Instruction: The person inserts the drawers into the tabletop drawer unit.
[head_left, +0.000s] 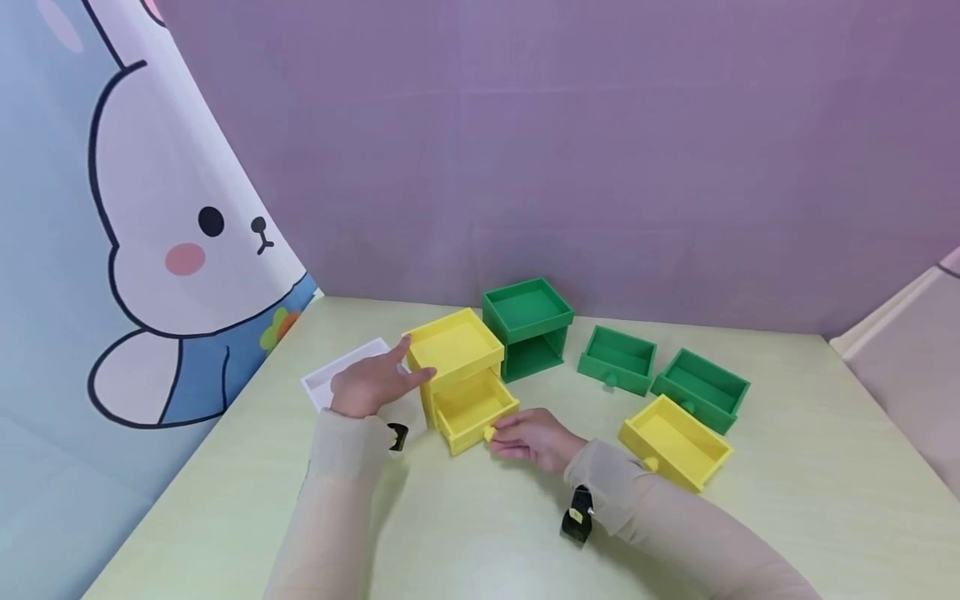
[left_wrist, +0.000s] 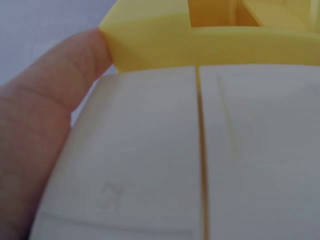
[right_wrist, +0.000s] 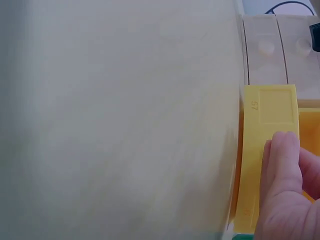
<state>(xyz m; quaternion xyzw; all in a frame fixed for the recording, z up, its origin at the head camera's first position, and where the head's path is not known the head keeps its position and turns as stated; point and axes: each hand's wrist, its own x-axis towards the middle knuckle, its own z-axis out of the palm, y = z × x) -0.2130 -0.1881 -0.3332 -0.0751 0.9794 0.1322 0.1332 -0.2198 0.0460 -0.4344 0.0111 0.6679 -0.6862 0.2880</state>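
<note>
A yellow cabinet [head_left: 456, 343] with a shallow tray top stands left of centre. Its yellow drawer [head_left: 476, 408] sticks out at the front, with nothing inside it. My left hand [head_left: 375, 379] rests on the cabinet's left side, index finger stretched along the top rim and thumb at the front corner; the left wrist view shows one digit touching a yellow corner. At the drawer front, my right hand [head_left: 536, 437] pinches the round knob [head_left: 490, 433] between its fingertips. Raised digits mark the drawer front [right_wrist: 270, 110] in the right wrist view.
A white box [head_left: 330, 379] lies partly hidden behind my left hand. Behind the yellow cabinet stands a green cabinet [head_left: 528, 308] with a hollow opening. To the right lie a green drawer [head_left: 617, 358], another green drawer [head_left: 701, 387] and a loose yellow drawer [head_left: 675, 442].
</note>
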